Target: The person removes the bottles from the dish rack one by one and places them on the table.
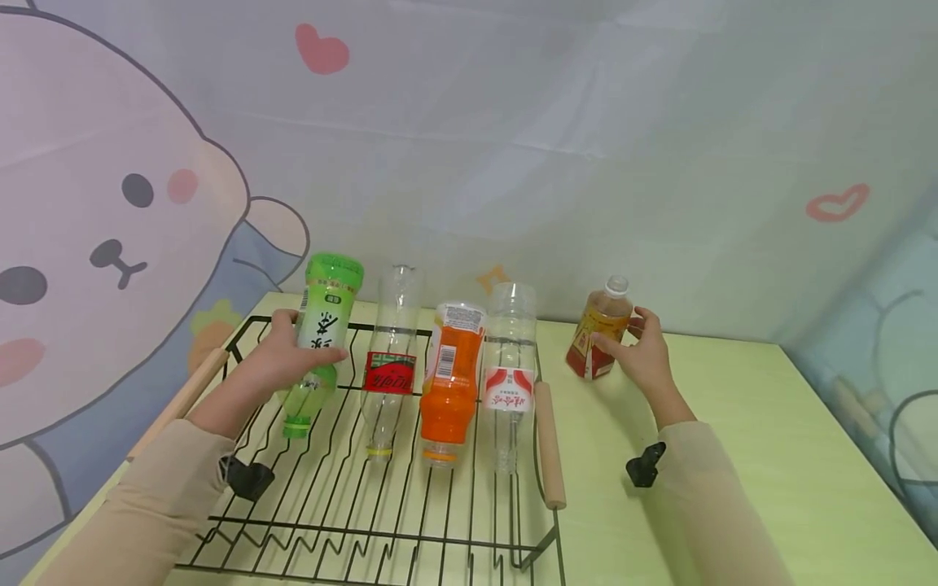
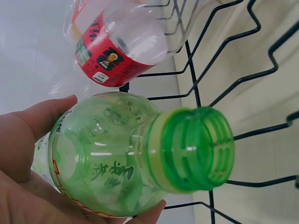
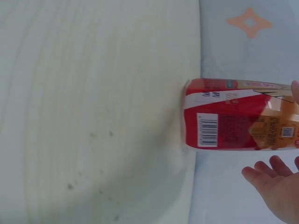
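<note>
My left hand (image 1: 293, 358) grips a green plastic bottle (image 1: 326, 313) that is upside down over the left part of a black wire rack (image 1: 366, 529). Its open, capless neck shows close up in the left wrist view, with thumb and fingers around the body. On the table, right of the rack, stands a capless bottle with a red and yellow label (image 1: 597, 338). My right hand (image 1: 645, 354) is around that bottle, thumb in front and fingers behind. In the right wrist view, the fingers (image 3: 271, 175) are spread apart from its side.
Neck-down in the rack stand a clear bottle with a red label (image 1: 391, 373), an orange bottle (image 1: 450, 382) and a clear bottle with a white and red label (image 1: 508, 387). The rack has wooden side handles (image 1: 550, 448). Behind the table (image 1: 733, 456) hangs a printed cloth (image 1: 586, 163).
</note>
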A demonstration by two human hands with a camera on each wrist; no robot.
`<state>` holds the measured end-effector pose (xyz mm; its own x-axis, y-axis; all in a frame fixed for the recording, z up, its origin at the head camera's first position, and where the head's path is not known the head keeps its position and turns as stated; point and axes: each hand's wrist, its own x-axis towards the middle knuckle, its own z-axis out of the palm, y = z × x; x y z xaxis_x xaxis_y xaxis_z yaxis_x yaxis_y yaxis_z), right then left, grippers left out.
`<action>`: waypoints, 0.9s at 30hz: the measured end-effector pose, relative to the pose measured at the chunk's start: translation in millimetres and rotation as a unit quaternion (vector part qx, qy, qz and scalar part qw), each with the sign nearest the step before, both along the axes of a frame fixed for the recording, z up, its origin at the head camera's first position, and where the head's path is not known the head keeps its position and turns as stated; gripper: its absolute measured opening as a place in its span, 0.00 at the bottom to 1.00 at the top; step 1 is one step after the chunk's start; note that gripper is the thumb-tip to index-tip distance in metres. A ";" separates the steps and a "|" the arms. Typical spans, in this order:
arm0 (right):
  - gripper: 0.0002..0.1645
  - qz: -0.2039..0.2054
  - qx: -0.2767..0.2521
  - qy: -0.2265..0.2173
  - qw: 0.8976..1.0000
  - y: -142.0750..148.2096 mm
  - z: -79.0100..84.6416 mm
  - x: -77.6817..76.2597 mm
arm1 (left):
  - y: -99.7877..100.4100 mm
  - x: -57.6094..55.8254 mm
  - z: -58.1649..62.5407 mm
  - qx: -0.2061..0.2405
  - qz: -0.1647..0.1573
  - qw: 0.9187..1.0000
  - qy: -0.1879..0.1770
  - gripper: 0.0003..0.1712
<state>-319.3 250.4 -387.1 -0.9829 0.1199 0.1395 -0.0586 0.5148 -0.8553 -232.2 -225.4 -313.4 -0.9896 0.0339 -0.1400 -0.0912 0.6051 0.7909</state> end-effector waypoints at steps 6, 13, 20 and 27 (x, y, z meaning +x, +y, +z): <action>0.60 -0.003 0.012 0.013 1.000 5.8 14.4 5.3 | -2.4 2.4 9.4 -0.009 0.002 1.000 0.014 0.58; 0.61 -0.003 0.022 0.026 0.999 13.4 32.8 15.5 | -2.5 6.3 22.8 -0.009 0.005 1.000 0.018 0.59; 0.60 0.007 0.038 0.062 0.997 16.6 59.1 26.9 | 2.0 9.1 33.2 -0.022 0.000 1.000 0.022 0.59; 0.58 0.014 0.059 0.090 0.994 16.4 86.0 37.9 | 10.9 12.7 46.1 -0.027 -0.015 0.999 0.038 0.58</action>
<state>-281.5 266.8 -301.2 -0.9438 0.0651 0.3241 -0.2206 0.6062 -0.7641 -219.4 -214.5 -267.3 -0.9960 0.0589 -0.0676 -0.0133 0.6480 0.7615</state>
